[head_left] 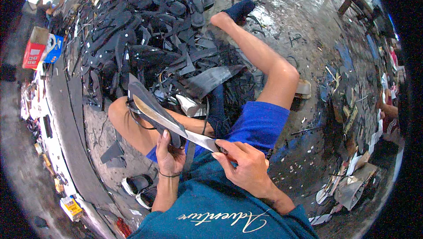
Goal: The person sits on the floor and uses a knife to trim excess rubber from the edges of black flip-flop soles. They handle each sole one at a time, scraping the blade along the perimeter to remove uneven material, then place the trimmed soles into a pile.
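We see a grey, littered floor [308, 16] and, spread over its upper left part, a heap of black flip-flops [145, 47]. The seated person wears a teal shirt [211, 195] and blue shorts [260, 124]; their bent legs frame the near edge of the heap. A dark, glossy sheet offcut [213, 81] lies between the legs. Far to the left we find a red box [34, 54] just beside a blue box [53, 48]. In front of the body, over the person's left leg, a black flip-flop [148, 96] is held aslant, and a long knife [196, 138] lies along it, though we cannot tell whether the edge is cutting. We see the right hand [246, 164] closed round the knife's near end. The left hand [171, 157] grasps the flip-flop, thumb up. Smallest is a thin dark wristband [169, 176] on the left wrist.
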`<action>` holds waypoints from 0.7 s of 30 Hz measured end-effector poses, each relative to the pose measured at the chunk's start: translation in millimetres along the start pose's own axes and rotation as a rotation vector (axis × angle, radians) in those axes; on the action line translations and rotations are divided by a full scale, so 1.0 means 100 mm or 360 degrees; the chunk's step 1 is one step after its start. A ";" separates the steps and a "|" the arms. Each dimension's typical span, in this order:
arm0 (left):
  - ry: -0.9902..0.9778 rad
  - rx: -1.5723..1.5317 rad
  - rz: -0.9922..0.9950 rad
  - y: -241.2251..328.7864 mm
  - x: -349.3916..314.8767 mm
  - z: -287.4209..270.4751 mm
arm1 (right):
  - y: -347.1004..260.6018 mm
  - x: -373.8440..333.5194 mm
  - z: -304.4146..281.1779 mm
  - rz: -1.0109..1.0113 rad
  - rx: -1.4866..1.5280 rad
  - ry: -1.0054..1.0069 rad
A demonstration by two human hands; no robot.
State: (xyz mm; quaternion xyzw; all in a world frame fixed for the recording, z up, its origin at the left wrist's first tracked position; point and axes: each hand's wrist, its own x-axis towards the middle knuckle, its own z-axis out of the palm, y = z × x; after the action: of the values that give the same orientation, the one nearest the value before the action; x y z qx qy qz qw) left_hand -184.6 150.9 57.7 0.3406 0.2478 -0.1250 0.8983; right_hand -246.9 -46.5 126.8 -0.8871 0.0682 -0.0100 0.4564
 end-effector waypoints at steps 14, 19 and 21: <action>-0.0205 0.0138 -0.0117 -0.10 -0.18 -0.26 | 0.20 0.00 0.18 0.0090 0.0349 -0.0199; -0.0161 0.0174 -0.0121 -0.13 -0.17 -0.37 | 0.24 -0.15 0.05 0.0206 0.0249 -0.0289; -0.0171 0.0183 -0.0096 -0.12 -0.16 -0.40 | 0.27 -0.09 0.24 0.0136 0.0235 -0.0208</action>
State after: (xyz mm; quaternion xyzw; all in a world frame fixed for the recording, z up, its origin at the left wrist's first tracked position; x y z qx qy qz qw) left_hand -217.4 170.2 33.6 0.3769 0.2019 -0.1841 0.8850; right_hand -257.4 -41.8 91.4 -0.8460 0.0752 0.0625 0.5242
